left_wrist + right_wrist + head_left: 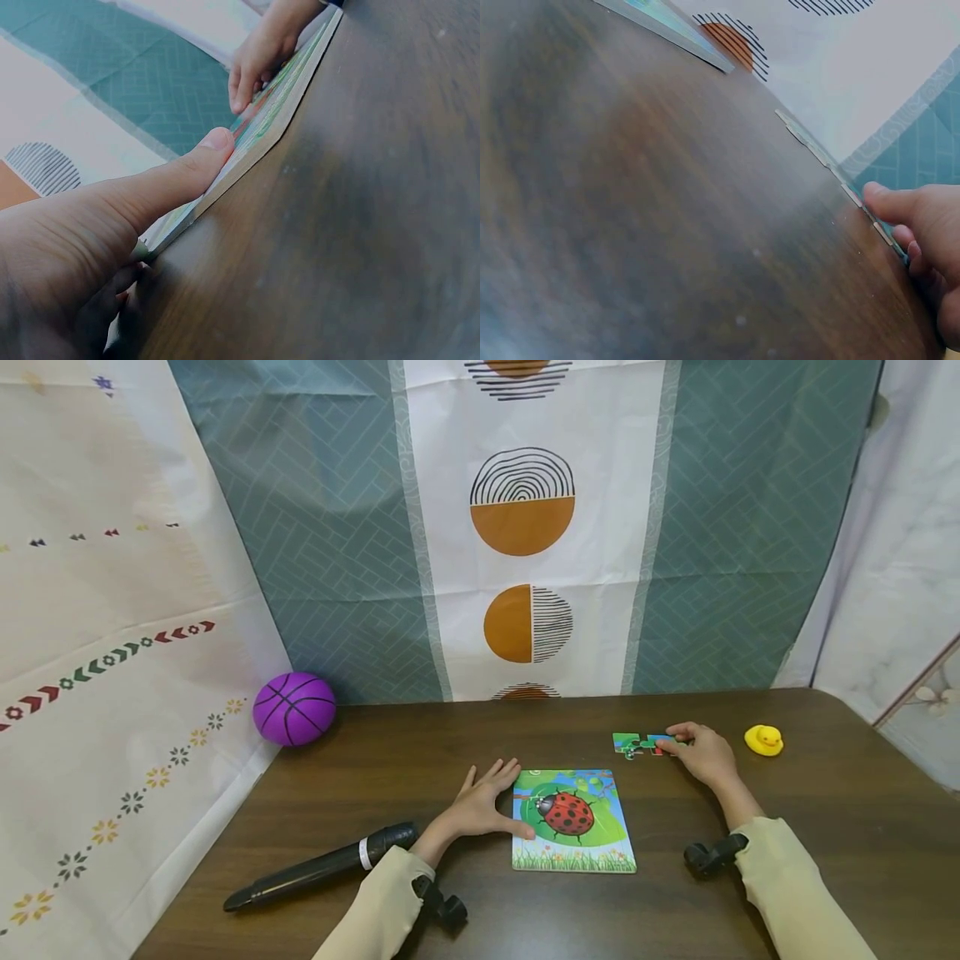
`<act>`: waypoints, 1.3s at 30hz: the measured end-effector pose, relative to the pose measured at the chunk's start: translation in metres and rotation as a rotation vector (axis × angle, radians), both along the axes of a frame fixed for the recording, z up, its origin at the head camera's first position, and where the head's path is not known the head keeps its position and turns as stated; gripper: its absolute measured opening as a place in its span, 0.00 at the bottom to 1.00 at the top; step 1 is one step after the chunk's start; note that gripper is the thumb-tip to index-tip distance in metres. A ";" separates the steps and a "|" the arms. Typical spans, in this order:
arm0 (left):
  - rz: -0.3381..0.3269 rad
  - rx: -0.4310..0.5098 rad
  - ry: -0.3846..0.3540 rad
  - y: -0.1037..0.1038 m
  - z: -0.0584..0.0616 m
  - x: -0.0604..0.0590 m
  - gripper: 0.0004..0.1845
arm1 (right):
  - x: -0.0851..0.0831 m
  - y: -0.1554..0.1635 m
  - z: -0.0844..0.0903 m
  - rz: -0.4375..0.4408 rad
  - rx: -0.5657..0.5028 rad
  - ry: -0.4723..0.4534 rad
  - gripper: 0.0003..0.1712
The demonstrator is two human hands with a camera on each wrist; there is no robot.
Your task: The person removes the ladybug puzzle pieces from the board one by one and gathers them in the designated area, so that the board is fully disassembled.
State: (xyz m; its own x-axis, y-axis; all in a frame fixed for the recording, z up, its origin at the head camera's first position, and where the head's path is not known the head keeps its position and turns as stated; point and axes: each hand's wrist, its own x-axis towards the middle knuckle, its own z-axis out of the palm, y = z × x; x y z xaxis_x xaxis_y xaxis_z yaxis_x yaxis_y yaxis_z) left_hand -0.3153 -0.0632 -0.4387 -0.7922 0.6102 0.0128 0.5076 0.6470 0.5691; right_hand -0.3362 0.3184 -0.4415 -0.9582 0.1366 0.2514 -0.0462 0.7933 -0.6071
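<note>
loose pieces (642, 743): on table, just behind the puzzle board's (573, 819) far right corner, long axis left-right
right hand (701, 753): nearer, fingertips pinching their right end
left hand (480, 806): spread flat, thumb on board's left edge

purple ball (294, 708) with black lines, yellow duck (763, 740), red black-spotted ladybird on green puzzle board (573, 819), dark brown table (825, 793)

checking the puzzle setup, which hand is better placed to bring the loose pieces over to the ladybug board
Right. The right hand already touches the loose puzzle pieces, while the left hand rests flat against the ladybug puzzle board, steadying its left edge.
</note>
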 end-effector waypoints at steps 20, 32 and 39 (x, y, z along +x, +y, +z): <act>-0.006 -0.001 -0.003 -0.001 0.002 0.002 0.56 | 0.034 -0.081 0.010 0.451 -0.273 -0.116 0.16; -0.006 -0.011 -0.007 0.000 0.006 0.001 0.56 | 0.043 -0.097 0.012 0.594 -0.142 -0.190 0.17; -0.001 -0.007 -0.006 -0.001 0.004 0.001 0.56 | 0.042 -0.098 0.011 0.599 -0.136 -0.229 0.18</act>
